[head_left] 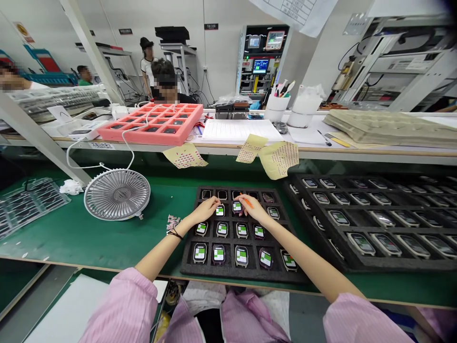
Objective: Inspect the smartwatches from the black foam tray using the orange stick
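A black foam tray (228,270) lies in front of me with smartwatch faces in its compartments, many with lit green-and-white screens. My right hand (252,209) has its fingers closed on a smartwatch (237,207) in the second row from the back. A slim orange stick (246,202) lies across those same fingers. My left hand (210,209) is beside it, fingertips pinched at the upper left edge of another lit smartwatch (220,210); whatever is between them is too small to make out. The back row's watches (206,194) have dark screens.
Stacked black trays of watches (360,259) stand at right. On the left are a round fan (119,195), small metallic pieces (173,223) and clear plastic trays (30,205). The shelf above carries a pink foam tray (143,137) and papers (241,129). People are beyond it.
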{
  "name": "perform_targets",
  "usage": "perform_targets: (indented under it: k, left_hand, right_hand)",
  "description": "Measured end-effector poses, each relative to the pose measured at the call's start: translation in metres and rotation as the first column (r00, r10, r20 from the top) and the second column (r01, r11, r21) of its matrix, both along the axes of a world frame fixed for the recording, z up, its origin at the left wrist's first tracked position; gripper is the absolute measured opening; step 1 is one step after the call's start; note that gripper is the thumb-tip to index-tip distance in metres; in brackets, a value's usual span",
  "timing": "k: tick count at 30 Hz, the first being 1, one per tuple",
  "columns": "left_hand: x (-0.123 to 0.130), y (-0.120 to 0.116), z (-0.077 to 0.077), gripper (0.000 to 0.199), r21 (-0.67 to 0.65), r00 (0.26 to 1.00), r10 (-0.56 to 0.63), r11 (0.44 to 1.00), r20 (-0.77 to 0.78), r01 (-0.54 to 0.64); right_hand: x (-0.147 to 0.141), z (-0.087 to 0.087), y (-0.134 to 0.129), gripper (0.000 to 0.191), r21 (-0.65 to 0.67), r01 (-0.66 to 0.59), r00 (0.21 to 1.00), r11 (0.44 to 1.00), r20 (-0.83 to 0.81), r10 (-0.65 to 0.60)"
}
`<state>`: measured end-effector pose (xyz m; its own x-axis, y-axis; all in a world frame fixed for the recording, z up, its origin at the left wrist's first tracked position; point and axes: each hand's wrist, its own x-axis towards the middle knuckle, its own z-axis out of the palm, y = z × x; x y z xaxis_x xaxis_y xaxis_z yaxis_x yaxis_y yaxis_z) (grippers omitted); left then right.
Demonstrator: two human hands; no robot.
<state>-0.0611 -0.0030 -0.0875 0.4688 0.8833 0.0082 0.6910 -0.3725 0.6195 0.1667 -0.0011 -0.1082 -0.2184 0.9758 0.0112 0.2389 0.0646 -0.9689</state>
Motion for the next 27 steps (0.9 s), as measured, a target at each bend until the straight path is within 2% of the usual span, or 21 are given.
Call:
perform_targets:
  k: [4,8,12,17,21,24,27]
  left_hand:
    - [0.001,0.002,0.004,0.026,-0.09,0.993,0.021,0.996,0.115,-0.011]
    - [0.007,0.009,0.008,0.024,-0.178,0.969,0.109,0.982,0.22,-0.07]
    - [0.015,0.018,0.023,0.036,-0.316,0.923,0.221,0.942,0.316,-0.117]
    - [0.035,0.022,0.053,0.043,-0.452,0.868,0.266,0.89,0.419,-0.054]
    - [0.051,0.018,0.075,0.045,-0.517,0.769,0.308,0.855,0.56,0.034]
    - [0.057,0.015,0.083,0.059,-0.431,0.742,0.237,0.899,0.627,0.077]
    - [0.057,0.014,0.084,0.07,-0.334,0.722,0.171,0.938,0.67,0.089]
  right_hand:
    - [0.009,0.021,0.007,0.042,-0.056,-0.013,0.971,0.998,-0.241,0.0]
    - [0.018,0.052,0.012,0.042,-0.069,-0.042,0.913,0.997,-0.407,0.01]
    - [0.026,0.075,0.009,0.052,-0.065,-0.096,0.841,0.993,-0.54,0.046]
    - [0.034,0.082,0.007,0.051,-0.041,-0.043,0.839,0.998,-0.544,0.014]
    - [0.039,0.082,0.008,0.048,-0.032,-0.055,0.833,0.998,-0.552,0.028]
    - [0.041,0.085,0.008,0.047,-0.015,-0.051,0.823,0.999,-0.567,0.033]
    - [0.041,0.088,0.007,0.051,0.003,-0.021,0.826,1.0,-0.563,0.02]
